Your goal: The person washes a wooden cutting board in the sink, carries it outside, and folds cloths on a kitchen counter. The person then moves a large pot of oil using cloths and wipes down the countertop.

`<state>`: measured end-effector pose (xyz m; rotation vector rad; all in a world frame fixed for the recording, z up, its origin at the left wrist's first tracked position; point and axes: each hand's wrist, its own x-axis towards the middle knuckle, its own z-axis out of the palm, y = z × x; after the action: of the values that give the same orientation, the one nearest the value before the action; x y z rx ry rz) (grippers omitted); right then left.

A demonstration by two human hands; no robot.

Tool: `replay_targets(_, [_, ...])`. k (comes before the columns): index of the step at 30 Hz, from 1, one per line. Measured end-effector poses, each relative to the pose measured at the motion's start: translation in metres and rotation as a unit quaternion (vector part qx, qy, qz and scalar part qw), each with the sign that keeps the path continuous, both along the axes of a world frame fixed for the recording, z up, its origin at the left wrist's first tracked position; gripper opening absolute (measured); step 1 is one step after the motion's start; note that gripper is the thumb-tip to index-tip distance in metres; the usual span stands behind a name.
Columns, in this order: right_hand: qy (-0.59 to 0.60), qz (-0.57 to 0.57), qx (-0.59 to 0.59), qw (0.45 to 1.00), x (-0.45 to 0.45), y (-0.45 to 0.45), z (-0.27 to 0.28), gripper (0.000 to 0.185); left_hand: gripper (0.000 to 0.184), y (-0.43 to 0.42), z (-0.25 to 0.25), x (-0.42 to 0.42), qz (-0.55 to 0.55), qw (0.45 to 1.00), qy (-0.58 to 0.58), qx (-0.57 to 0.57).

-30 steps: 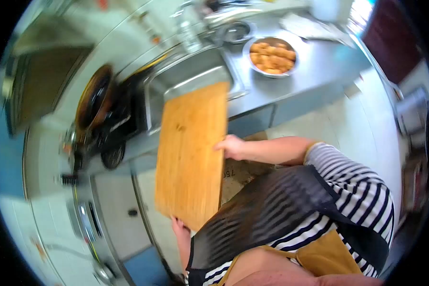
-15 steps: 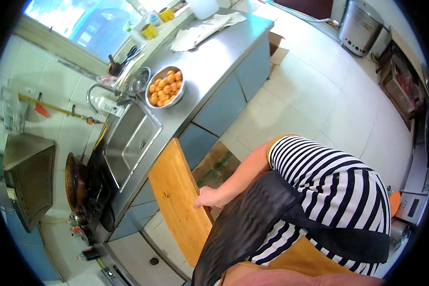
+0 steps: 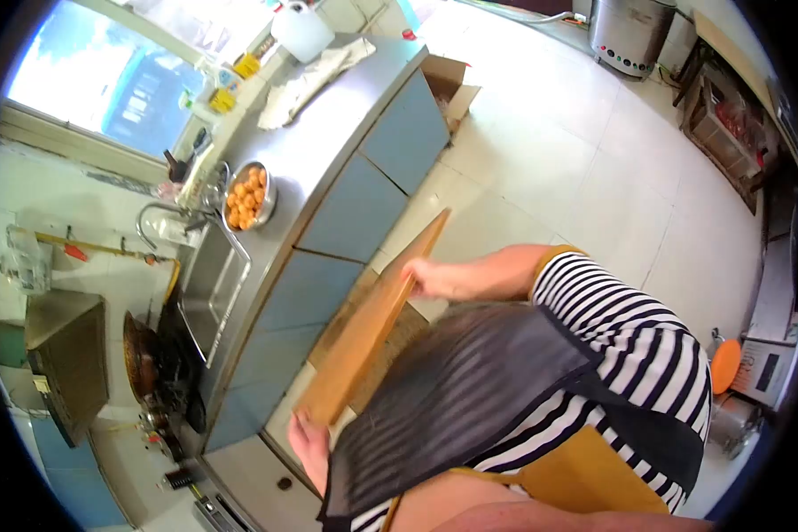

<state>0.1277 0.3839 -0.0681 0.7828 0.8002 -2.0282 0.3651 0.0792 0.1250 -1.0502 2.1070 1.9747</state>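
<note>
A wooden cutting board is held slantwise in front of my apron, turned nearly edge-on to me. My right hand grips its long edge near the upper end. At the lower end, my left hand is closed around the corner. Parts of the fingers of both hands are hidden by the board. The black apron lies close behind the board.
A steel counter runs along the window side, with a sink, a bowl of round orange-brown items and a cloth. A wok stands by the stove. An open cardboard box sits past the counter's end.
The cutting board has turned from showing its broad face to nearly edge-on and has moved right in view. My left hand has come into sight at its lower end.
</note>
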Motion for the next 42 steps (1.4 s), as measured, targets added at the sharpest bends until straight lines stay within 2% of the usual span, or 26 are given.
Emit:
replay_targets(1, [-0.002,-0.001,0.011,1.000,-0.002,0.036,0.007,0.023,0.025,0.003,-0.011,-0.032,0.236,0.913,0.046,0.330])
replay_targets(2, [-0.055,-0.061,0.035,0.996,-0.006,0.065,0.010,0.023,0.024,-0.003,-0.036,-0.058,0.180,0.907,0.095,0.369])
replay_targets(3, [-0.103,-0.126,0.061,0.985,-0.007,0.092,0.009,0.024,0.022,0.030,-0.029,-0.093,0.170,0.904,0.086,0.383])
replay_targets(5, [-0.075,-0.151,0.110,0.980,-0.006,0.152,0.000,0.021,0.023,0.067,-0.029,-0.144,0.125,0.888,0.062,0.439])
replay_targets(8, [-0.107,-0.252,0.080,0.959,-0.008,0.236,-0.013,0.019,0.024,0.132,-0.036,-0.209,0.080,0.839,0.044,0.537])
replay_targets(9, [-0.091,-0.274,0.083,0.954,-0.012,0.261,-0.028,0.020,0.025,0.153,-0.036,-0.230,0.066,0.836,0.028,0.544])
replay_targets(10, [-0.123,-0.333,0.062,0.933,-0.015,0.279,-0.006,0.017,0.026,0.173,-0.036,-0.249,0.051,0.835,0.011,0.548])
replay_targets(14, [-0.069,-0.437,0.048,0.896,0.001,0.354,0.012,0.021,0.029,0.250,-0.026,-0.325,-0.060,0.801,0.002,0.595])
replay_targets(15, [-0.027,-0.449,0.051,0.892,0.009,0.371,0.002,0.023,0.029,0.269,-0.023,-0.343,-0.089,0.788,0.006,0.609])
replay_targets(17, [-0.035,-0.456,0.082,0.886,0.020,0.395,0.032,0.022,0.028,0.311,-0.012,-0.383,-0.126,0.784,-0.013,0.607])
replay_targets(19, [-0.054,-0.515,0.101,0.849,0.024,0.414,0.036,0.022,0.028,0.350,-0.010,-0.423,-0.178,0.762,-0.051,0.621])
replay_targets(21, [0.008,-0.522,0.097,0.847,0.035,0.434,0.031,0.024,0.030,0.388,-0.015,-0.460,-0.228,0.745,-0.083,0.621])
replay_targets(22, [0.043,-0.539,0.184,0.821,0.033,0.429,0.044,0.026,0.031,0.410,-0.006,-0.474,-0.248,0.753,-0.087,0.604])
replay_targets(24, [0.081,-0.557,0.267,0.782,0.027,0.438,0.052,0.028,0.034,0.454,0.006,-0.504,-0.279,0.754,-0.115,0.583])
replay_targets(26, [0.006,-0.573,0.131,0.809,0.022,0.480,0.040,0.031,0.034,0.496,0.008,-0.533,-0.307,0.732,-0.124,0.595])
replay_targets(27, [0.013,-0.577,0.130,0.806,0.007,0.493,0.043,0.031,0.035,0.518,0.008,-0.549,-0.328,0.710,-0.136,0.608])
replay_targets(29, [0.049,-0.615,0.168,0.769,-0.014,0.514,0.044,0.027,0.036,0.556,-0.002,-0.578,-0.336,0.705,-0.135,0.610])
replay_targets(30, [0.099,-0.616,0.175,0.762,-0.019,0.539,0.022,0.022,0.039,0.574,-0.007,-0.593,-0.331,0.715,-0.131,0.602])
replay_targets(33, [0.021,-0.583,0.237,0.777,-0.060,0.624,-0.038,0.018,0.041,0.622,-0.015,-0.627,-0.321,0.745,-0.107,0.575])
replay_targets(35, [0.044,-0.549,0.239,0.799,-0.107,0.649,-0.006,0.017,0.040,0.634,-0.012,-0.642,-0.289,0.749,-0.102,0.587])
replay_targets(37, [-0.018,-0.550,0.123,0.826,-0.162,0.665,0.044,0.019,0.036,0.648,-0.007,-0.666,-0.262,0.745,-0.103,0.605])
replay_targets(38, [-0.016,-0.519,0.093,0.850,-0.175,0.695,0.013,0.025,0.034,0.654,-0.006,-0.675,-0.253,0.761,-0.077,0.593])
replay_targets(39, [-0.022,-0.512,0.095,0.854,-0.198,0.704,0.023,0.025,0.032,0.661,-0.005,-0.684,-0.243,0.775,-0.051,0.581])
replay_targets(41, [-0.047,-0.558,0.067,0.826,-0.260,0.715,0.052,0.030,0.027,0.676,0.007,-0.702,-0.198,0.789,-0.048,0.580])
replay_targets(42, [-0.027,-0.535,0.072,0.842,-0.280,0.726,0.055,0.032,0.026,0.678,0.008,-0.714,-0.187,0.793,-0.038,0.578])
